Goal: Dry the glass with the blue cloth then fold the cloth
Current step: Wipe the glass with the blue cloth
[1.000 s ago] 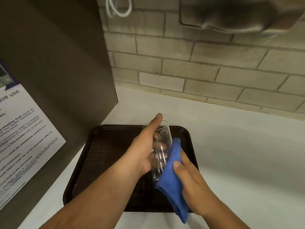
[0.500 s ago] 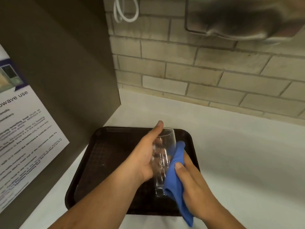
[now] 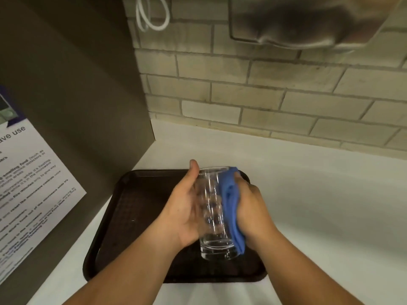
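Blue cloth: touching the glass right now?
Touching. The head view shows the right hand pressing the blue cloth flat against the side of the glass.

A single head-worn wide-angle view looks forward and down from above and behind the hands; the left hand [image 3: 184, 208] and right hand [image 3: 253, 208] sit close, low in the centre; the desk [image 3: 319, 205] spreads beyond them; a brick wall [image 3: 264, 95] fills the far side.
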